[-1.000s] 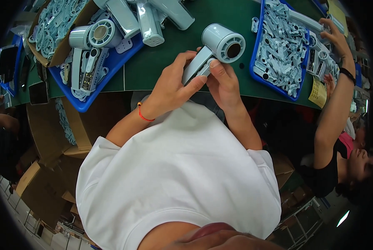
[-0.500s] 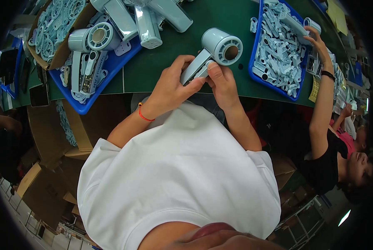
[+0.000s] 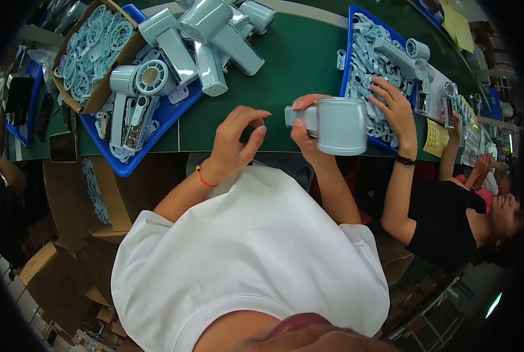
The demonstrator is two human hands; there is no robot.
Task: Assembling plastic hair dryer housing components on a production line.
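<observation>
My right hand (image 3: 306, 136) grips a light-blue handheld fan (image 3: 343, 126) by its handle, thumb on the near side and fingers on the far side. The fan lies sideways, its round drum-shaped head pointing right, slightly blurred. My left hand (image 3: 237, 139) hovers left of the handle, apart from it, fingers curved and spread from the thumb with nothing between them. A pile of similar fan bodies (image 3: 230, 47) lies beyond my left hand. Another opened fan body with inner parts showing (image 3: 134, 120) rests in the blue tray (image 3: 123, 169) at the left.
On the left, a cardboard box (image 3: 92, 105) holds light-blue ring-shaped parts. At the right, a blue bin (image 3: 350, 50) is full of small light-blue pieces, with a co-worker's hand (image 3: 394, 108) over it. A yellow paper (image 3: 435, 139) lies on the green table (image 3: 297, 41).
My left hand has let go of the fan and stands apart. My right hand has turned the fan sideways and shifted it right and nearer. The co-worker's hand moved left over the bin.
</observation>
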